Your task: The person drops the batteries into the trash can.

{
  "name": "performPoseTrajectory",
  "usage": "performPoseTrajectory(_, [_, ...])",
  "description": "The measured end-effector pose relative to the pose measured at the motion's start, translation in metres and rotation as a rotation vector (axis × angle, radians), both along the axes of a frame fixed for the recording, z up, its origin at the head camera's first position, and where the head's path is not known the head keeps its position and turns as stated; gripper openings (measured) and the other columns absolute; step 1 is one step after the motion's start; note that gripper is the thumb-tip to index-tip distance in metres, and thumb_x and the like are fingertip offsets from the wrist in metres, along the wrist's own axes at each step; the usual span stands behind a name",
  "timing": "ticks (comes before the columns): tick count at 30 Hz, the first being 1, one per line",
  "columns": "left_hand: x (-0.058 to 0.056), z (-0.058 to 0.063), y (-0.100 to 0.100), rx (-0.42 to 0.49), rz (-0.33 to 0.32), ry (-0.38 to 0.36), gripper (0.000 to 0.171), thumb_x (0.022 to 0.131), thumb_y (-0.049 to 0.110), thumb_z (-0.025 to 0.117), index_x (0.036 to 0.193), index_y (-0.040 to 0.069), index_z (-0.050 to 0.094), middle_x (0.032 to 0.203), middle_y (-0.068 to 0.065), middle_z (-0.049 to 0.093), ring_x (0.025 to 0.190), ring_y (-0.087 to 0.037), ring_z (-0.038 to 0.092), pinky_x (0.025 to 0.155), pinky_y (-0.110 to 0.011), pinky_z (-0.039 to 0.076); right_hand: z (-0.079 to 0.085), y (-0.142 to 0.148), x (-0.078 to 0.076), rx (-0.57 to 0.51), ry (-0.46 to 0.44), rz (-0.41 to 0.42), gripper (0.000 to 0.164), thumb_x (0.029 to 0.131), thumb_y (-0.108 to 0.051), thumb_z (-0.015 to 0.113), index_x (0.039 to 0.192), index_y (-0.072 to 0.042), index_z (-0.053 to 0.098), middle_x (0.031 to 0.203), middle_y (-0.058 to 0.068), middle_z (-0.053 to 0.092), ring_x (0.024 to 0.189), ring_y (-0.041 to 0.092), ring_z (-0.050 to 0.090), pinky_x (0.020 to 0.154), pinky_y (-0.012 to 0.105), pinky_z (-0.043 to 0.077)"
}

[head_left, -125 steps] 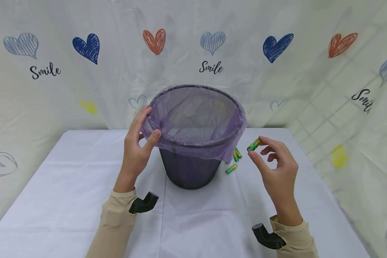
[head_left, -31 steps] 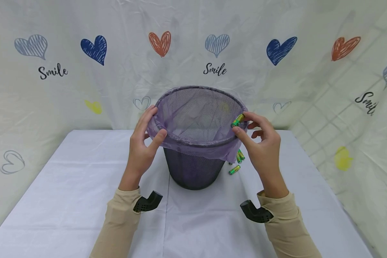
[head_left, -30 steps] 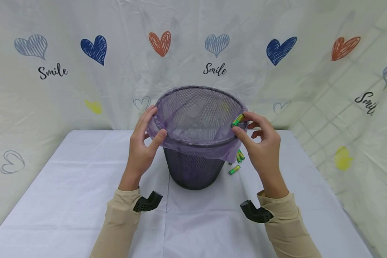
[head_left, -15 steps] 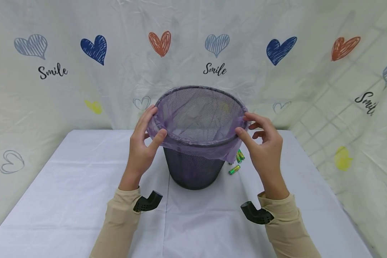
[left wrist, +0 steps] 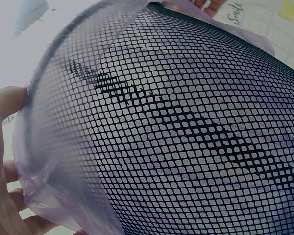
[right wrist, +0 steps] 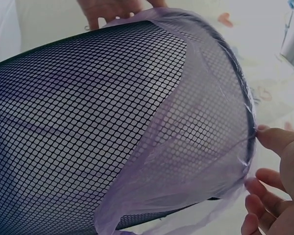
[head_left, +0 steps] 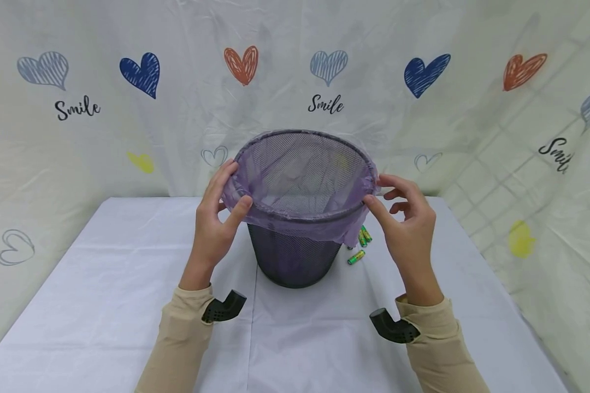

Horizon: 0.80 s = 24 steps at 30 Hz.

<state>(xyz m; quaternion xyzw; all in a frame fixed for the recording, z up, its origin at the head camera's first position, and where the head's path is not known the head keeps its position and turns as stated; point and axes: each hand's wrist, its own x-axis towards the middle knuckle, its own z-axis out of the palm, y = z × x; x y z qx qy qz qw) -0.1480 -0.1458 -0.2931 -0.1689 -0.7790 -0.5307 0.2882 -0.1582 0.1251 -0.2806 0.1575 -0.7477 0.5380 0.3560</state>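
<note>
A black mesh wastebasket [head_left: 295,256] stands on the table, lined with a thin purple plastic bag [head_left: 302,226] folded over its rim. At the rim's left side, my left hand [head_left: 213,224] holds the edge, thumb toward the front and fingers farther back. My right hand [head_left: 408,226] is at the right side of the rim with nothing between thumb and fingers; its thumb tip is right at the edge in the right wrist view. Beside the base on the right lie green-and-yellow batteries: one battery [head_left: 356,257] in front, others [head_left: 364,236] behind, partly hidden by the bag.
A white cloth covers the table [head_left: 103,305]. Behind it hangs a pale backdrop [head_left: 275,22] printed with hearts and "Smile". A black wrist device [head_left: 224,307] is on the left sleeve, and a similar device [head_left: 394,326] on the right one.
My right hand brought a battery from the right to the rim and let it go; the battery is out of sight now. Since then that hand has shifted slightly right. My left hand stays on the rim.
</note>
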Motion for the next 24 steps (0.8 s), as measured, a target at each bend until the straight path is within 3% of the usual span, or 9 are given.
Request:
performPoseTrajectory(6, [0.0, -0.001, 0.0, 0.003, 0.002, -0.001, 0.054, 0.087, 0.019, 0.056, 0.137, 0.006, 0.04, 0.147, -0.011, 0.033, 0.136, -0.021, 0.03, 0.082, -0.046, 0.042, -0.002, 0.002, 0.001, 0.015, -0.012, -0.007, 0.034, 0.078, -0.004, 0.069, 0.111, 0.001, 0.062, 0.103, 0.02, 0.062, 0.083, 0.007, 0.052, 0.067, 0.017, 0.038])
performPoseTrajectory(24, [-0.001, -0.001, 0.0, 0.003, -0.002, 0.007, 0.053, 0.088, 0.022, 0.055, 0.137, 0.005, 0.04, 0.147, -0.012, 0.033, 0.136, -0.022, 0.031, 0.081, -0.046, 0.042, -0.015, 0.016, 0.003, 0.009, -0.042, -0.049, 0.036, 0.076, -0.004, 0.07, 0.111, -0.001, 0.063, 0.102, 0.012, 0.064, 0.083, 0.006, 0.053, 0.067, 0.017, 0.039])
